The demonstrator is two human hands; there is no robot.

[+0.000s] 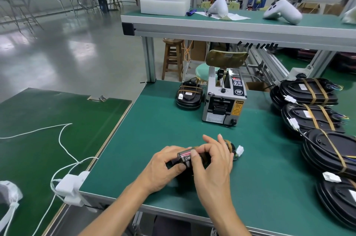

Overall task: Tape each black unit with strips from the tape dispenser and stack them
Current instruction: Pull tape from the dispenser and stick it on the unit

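Both hands grip 1 glossy black oval plastic unit (pixel 202 156) low over the green-matted worktop (pixel 154 130): left hand (pixel 165 166) pinching its near end, right hand (pixel 212 160) pressing brown tape. Rushed pressing could wrinkle the strip or trap the white connector (pixel 239 150). Writing on the grey boxy tape dispenser (pixel 224 99), including its yellow warning label, is unreadable.

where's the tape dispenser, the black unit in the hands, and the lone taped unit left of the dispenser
tape dispenser (pixel 223 101): head view, on its grey front face
black unit in the hands (pixel 230 147): head view, taped far end
lone taped unit (pixel 188 96): head view, black top surface
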